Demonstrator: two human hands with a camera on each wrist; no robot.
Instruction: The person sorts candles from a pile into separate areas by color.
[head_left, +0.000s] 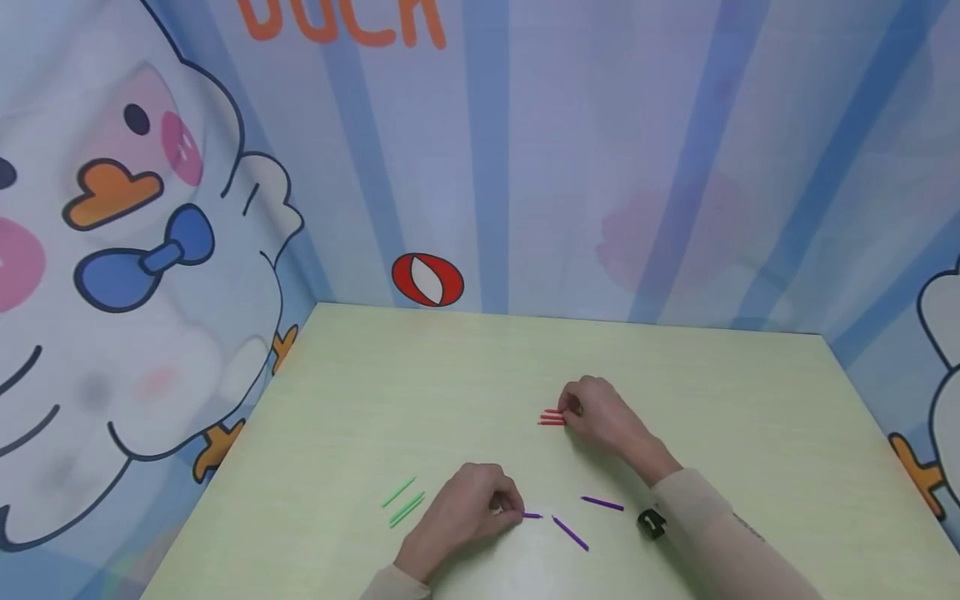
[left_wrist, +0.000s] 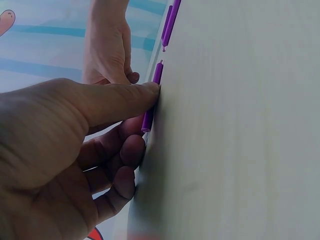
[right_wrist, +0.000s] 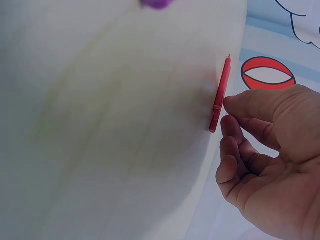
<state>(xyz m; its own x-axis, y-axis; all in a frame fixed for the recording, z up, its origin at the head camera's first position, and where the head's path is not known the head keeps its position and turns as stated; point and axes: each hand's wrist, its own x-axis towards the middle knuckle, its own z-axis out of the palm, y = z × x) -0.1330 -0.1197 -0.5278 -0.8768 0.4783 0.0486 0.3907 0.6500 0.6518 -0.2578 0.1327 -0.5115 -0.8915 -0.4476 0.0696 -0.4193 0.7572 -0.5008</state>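
Observation:
Between thumb and index finger my left hand [head_left: 472, 504] pinches a small purple candle [left_wrist: 153, 95], close over the table; its wick end sticks out past the thumb in the left wrist view. Two more purple candles [head_left: 571, 533] lie just to the right of this hand. Farther back, my right hand [head_left: 602, 414] has its thumb and index finger curled together at the right ends of three red candles [head_left: 552, 423], pinching the farthest one. These lie side by side, nearly parallel. One red candle [right_wrist: 221, 92] shows whole in the right wrist view, in front of the thumb tip.
Several thin green candles [head_left: 406, 510] lie left of the left hand. A small black object [head_left: 651, 524] sits beside the right sleeve. The pale yellow table [head_left: 420, 367] ends at a printed cloth backdrop [head_left: 562, 167] behind and on both sides.

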